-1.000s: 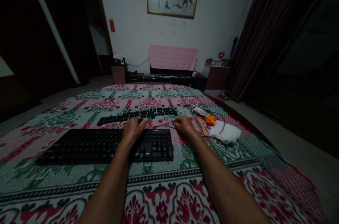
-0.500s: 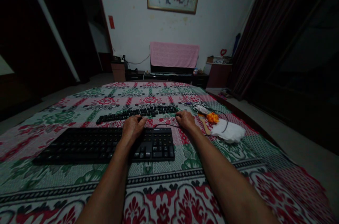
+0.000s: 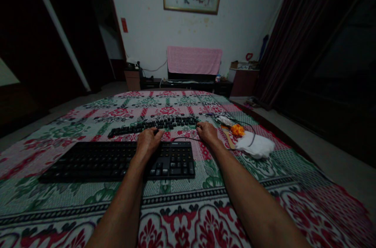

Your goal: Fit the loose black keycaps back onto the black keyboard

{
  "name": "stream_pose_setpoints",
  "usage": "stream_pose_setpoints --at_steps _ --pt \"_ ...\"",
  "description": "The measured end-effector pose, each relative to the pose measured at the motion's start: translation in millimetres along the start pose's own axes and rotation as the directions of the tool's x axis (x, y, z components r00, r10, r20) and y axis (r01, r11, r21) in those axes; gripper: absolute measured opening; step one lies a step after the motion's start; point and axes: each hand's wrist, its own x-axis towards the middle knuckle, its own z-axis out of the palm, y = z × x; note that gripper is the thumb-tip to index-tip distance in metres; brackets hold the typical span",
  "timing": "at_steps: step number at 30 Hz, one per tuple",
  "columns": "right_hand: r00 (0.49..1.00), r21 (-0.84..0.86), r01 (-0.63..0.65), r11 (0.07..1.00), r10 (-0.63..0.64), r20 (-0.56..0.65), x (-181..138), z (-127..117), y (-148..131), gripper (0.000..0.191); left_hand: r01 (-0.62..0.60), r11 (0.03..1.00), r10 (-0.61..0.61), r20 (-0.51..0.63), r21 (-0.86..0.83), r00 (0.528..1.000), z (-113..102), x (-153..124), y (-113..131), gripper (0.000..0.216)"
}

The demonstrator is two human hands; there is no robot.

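Note:
A black keyboard (image 3: 96,160) lies across a floral blanket (image 3: 190,216). My left hand (image 3: 148,142) rests over its back edge near the number pad, fingers curled and pointing at a second, thinner black strip of keys (image 3: 164,123) lying further back. My right hand (image 3: 207,132) is past the keyboard's right end, its fingertips at the right end of that far strip. A thin black cable (image 3: 182,138) runs between the two hands. The light is dim, and whether either hand grips anything is not visible.
Right of my right hand lie a white cloth (image 3: 258,146), a small orange thing (image 3: 237,130) and a flat brown board. Beyond the bed stands a low dark cabinet with a pink cloth (image 3: 194,60) draped over it. Dark curtains (image 3: 288,44) hang on the right.
My right hand has slid forward from beside the cable to the right end of the far key strip. My left hand has barely moved. The view has tilted slightly.

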Motion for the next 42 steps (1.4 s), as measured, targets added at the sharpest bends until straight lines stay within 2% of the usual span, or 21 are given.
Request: stream_pose_setpoints --at_steps 5,12,18,23,27,30,33,36,39,42 --pt "0.999 0.053 -0.025 0.998 0.027 -0.036 -1 1 1 0.033 -0.003 1.0 0.003 -0.007 0.021 1.0 1 0 -1 0.039" --pt "0.997 0.088 -0.053 0.995 0.058 -0.047 0 0 -1 0.031 -0.025 0.999 0.025 -0.003 0.038 1.0 0 0 0 0.038" --pt "0.998 0.071 -0.039 0.997 0.043 -0.044 -1 -2 -2 0.025 0.007 1.0 -0.008 0.022 0.007 1.0 -1 0 2 0.038" --pt "0.997 0.091 -0.065 0.994 0.069 -0.043 -3 -3 -3 0.03 -0.009 1.0 0.009 0.013 0.001 1.0 -1 -1 1 0.039" --pt "0.997 0.118 -0.063 0.991 0.069 -0.043 -4 -5 -4 0.033 -0.03 0.999 0.031 0.008 -0.038 0.999 -4 -1 2 0.038" --pt "0.996 0.148 -0.041 0.988 0.052 -0.069 -6 -8 -8 0.033 -0.039 0.99 0.043 0.019 -0.138 0.999 -7 1 3 0.036" --pt "0.991 0.218 0.065 0.974 -0.037 -0.129 -11 -10 -15 0.03 -0.015 0.945 0.048 0.094 -0.327 0.994 -7 5 6 0.036" --pt "0.983 0.375 0.164 0.913 -0.119 -0.141 -19 -8 -26 0.026 0.041 0.882 0.074 0.223 -0.47 0.972 -9 3 11 0.034" --pt "0.969 0.523 0.246 0.816 -0.208 -0.132 -33 -2 -40 0.021 0.073 0.875 0.121 0.362 -0.478 0.924 -15 -3 19 0.028" --pt "0.95 0.602 0.305 0.738 -0.278 -0.141 -49 3 -49 0.021 0.077 0.893 0.143 0.442 -0.443 0.886 -22 -10 27 0.023"
